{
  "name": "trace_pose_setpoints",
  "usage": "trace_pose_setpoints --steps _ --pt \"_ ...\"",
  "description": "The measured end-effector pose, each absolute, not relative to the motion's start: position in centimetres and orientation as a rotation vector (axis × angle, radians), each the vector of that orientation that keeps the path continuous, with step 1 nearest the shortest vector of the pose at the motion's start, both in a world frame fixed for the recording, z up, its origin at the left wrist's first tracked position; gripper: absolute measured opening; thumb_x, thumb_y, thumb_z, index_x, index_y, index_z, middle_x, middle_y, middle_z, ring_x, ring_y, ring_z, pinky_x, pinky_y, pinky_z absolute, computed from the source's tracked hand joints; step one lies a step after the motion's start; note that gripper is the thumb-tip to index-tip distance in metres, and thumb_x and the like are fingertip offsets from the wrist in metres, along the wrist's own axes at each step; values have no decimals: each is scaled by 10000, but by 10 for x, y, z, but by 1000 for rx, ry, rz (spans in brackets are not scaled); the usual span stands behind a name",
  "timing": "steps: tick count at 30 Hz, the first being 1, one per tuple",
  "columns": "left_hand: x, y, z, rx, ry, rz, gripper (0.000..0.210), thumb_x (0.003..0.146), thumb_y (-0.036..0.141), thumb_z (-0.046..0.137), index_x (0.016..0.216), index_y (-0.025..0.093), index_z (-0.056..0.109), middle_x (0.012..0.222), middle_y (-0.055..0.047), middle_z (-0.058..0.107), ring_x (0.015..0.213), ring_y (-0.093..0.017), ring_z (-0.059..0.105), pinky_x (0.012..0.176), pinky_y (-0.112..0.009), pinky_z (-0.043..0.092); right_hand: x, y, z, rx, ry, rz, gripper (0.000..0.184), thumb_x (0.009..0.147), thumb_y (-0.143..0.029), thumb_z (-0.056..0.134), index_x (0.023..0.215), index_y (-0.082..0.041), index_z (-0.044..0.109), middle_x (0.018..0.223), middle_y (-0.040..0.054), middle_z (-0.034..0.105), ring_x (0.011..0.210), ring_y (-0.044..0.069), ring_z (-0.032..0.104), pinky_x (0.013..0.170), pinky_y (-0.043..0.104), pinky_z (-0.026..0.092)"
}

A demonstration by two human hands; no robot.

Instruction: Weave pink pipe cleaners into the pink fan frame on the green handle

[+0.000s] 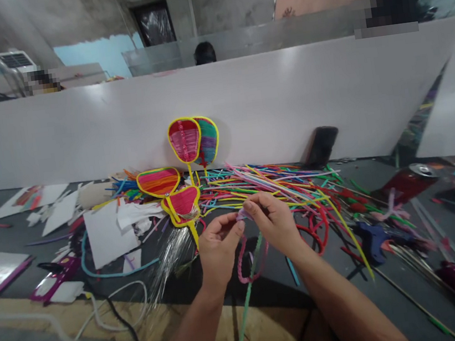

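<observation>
My left hand (pixel 219 245) and my right hand (pixel 274 224) meet over the middle of the table, fingertips pinched together. Between them is a small lilac fuzzy piece, apparently a pipe cleaner (pixel 242 215), whose far side the fingers cover. Below the hands hangs a twisted pink loop (pixel 241 272). A long pale green strip (pixel 246 313) runs through or behind that loop toward me; I cannot tell which. Just left of my left hand lies a yellow-edged pink fan-like shape (pixel 184 203) with a yellow handle.
Many coloured pipe cleaners (pixel 262 180) cover the table's back. Two yellow-rimmed fan shapes (pixel 185 140) stand against the white partition (pixel 121 128). On the right are a phone (pixel 321 147), a red can (pixel 411 181), and a blue glue gun (pixel 373 242). White card (pixel 108 234) and a cable (pixel 124 321) lie left.
</observation>
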State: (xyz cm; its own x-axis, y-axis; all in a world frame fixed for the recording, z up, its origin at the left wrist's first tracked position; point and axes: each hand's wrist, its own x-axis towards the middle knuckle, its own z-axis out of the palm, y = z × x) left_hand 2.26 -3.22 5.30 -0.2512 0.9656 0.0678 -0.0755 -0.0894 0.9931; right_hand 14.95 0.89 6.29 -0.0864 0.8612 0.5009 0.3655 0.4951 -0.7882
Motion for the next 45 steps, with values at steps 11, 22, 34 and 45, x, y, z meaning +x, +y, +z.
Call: trace_pose_setpoints --steps 11,22,34,45 --pt "15 -28 55 807 1082 1416 183 611 244 780 750 149 708 704 -14 712 661 -109 630 678 -209 485 149 9 63 -1002 -1662 724 221 878 -329 493 739 -187 591 678 7 596 636 130 532 616 244 407" --pt "-13 -19 64 954 930 1061 228 632 320 777 702 115 702 665 -45 691 654 -126 617 675 -229 466 152 8 67 -935 -1727 883 240 870 -338 501 719 -173 587 643 -5 566 599 109 502 582 219 395" --pt "-16 -17 58 903 736 957 215 666 290 762 677 107 651 630 -40 651 614 -126 603 620 -223 444 149 6 65 -904 -1748 952 219 866 -326 497 741 -172 592 644 -14 573 591 101 507 560 201 387" --pt "-20 -16 62 868 742 929 237 639 299 780 660 97 659 618 -51 664 607 -143 622 625 -244 468 151 7 68 -893 -1785 924 216 861 -331 508 741 -176 597 652 -9 575 598 106 504 561 210 378"
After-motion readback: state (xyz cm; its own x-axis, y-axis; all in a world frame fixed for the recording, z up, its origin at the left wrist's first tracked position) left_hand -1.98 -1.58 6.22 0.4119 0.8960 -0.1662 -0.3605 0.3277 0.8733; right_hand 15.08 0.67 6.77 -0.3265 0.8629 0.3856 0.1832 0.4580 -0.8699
